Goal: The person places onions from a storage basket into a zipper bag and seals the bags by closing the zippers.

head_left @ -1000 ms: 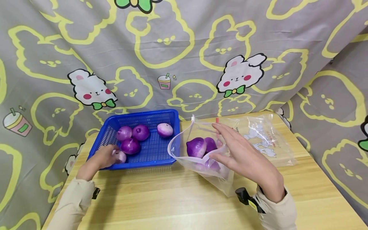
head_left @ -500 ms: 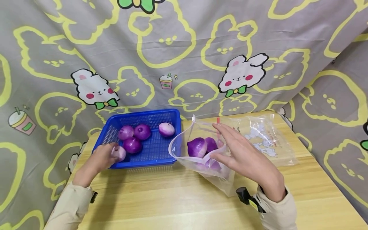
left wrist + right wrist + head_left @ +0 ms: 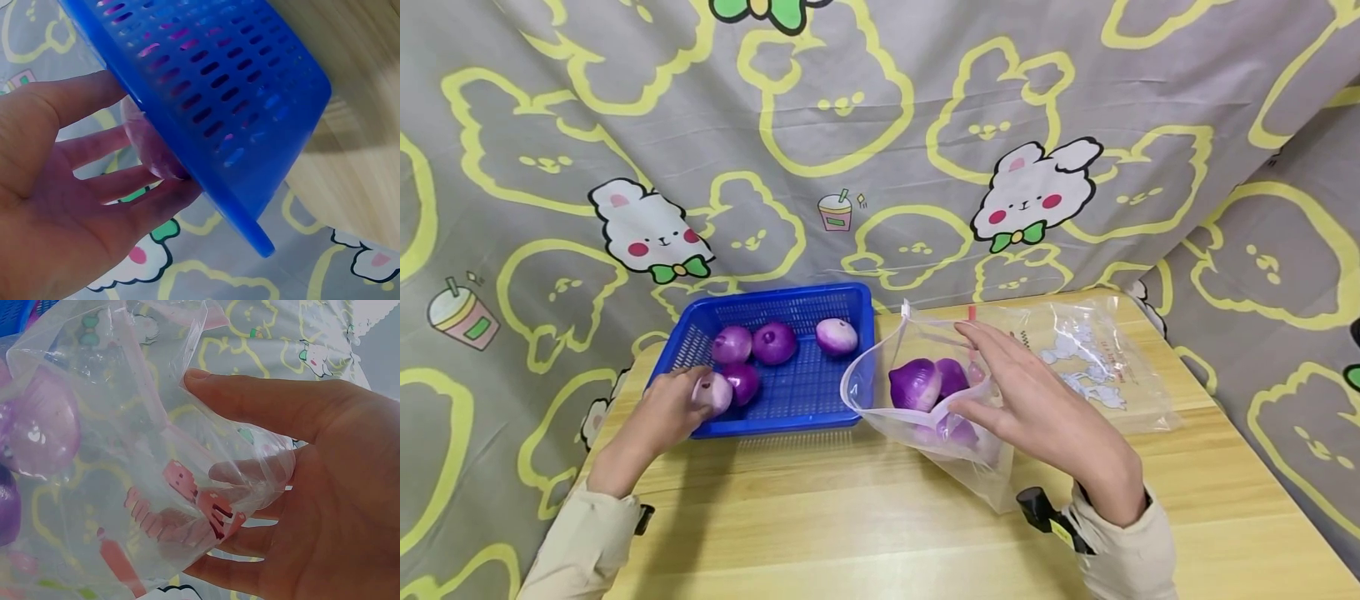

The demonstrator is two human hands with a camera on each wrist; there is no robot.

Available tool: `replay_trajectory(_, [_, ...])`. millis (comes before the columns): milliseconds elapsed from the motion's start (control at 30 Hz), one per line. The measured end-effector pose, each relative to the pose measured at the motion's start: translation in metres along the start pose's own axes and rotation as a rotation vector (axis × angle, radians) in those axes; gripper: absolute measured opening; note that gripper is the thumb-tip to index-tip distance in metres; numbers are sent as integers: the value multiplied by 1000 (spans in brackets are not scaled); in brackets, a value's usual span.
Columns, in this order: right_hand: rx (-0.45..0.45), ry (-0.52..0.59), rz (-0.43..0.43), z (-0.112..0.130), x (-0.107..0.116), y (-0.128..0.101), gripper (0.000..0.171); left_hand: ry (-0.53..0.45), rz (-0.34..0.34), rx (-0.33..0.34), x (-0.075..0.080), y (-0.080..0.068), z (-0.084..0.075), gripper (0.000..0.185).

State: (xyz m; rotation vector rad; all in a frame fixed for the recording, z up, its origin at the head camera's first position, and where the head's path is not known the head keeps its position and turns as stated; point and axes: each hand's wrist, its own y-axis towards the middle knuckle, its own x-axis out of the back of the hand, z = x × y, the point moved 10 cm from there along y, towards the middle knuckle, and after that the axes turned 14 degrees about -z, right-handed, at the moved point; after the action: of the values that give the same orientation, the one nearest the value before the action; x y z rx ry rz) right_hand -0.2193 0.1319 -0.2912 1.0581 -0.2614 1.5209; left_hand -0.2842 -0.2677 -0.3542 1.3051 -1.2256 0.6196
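Observation:
My left hand grips a pale purple onion at the near left corner of the blue basket. In the left wrist view its fingers curve round the onion, which the basket rim partly hides. Several other purple onions lie in the basket. On the right, my right hand is spread with nearly straight fingers across the mouth of a clear zip bag with purple onions inside. The bag's side lies between thumb and fingers, which show partly through the film in the right wrist view.
Another clear printed plastic bag lies flat on the wooden table behind my right hand. A grey patterned curtain hangs right behind the table. The basket stands just left of the open zip bag.
My left hand has raised the onion slightly and shifted it right, so it overlaps the neighbouring onion more. My right hand and the zip bag have kept their place.

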Motion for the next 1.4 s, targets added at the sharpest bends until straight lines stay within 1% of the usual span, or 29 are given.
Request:
replay_trajectory(233, [5,-4,0,1,0,0,82,-20,-49,-31,9,1,-13,50])
replay_trajectory(433, [7,1,0,1,-1,0,81,-35,-68,-32,14,3,-25,55])
replay_trajectory(667, [3,3,5,0,-2,-1,81,-58,-141,-57,24,4,-44,57])
replay_trajectory(833, [2,-6,11,0,-3,-1,81,-79,-215,-89,36,4,-62,59])
replay_trajectory(933, [4,-12,14,0,-4,0,81,-88,-278,-124,44,4,-74,60])
replay_trajectory(1033, [5,-17,15,1,-4,0,81,-85,-323,-148,50,4,-85,61])
replay_trajectory(1133, [3,-20,17,1,-4,0,82,-81,-351,-163,57,3,-97,62])
replay_trajectory(1233, [-3,-18,25,0,-5,0,81,-84,-366,-164,62,3,-108,63])
replay_trajectory(1400, [-7,-11,32,2,-7,0,81,-117,-400,-173,70,1,-129,67])
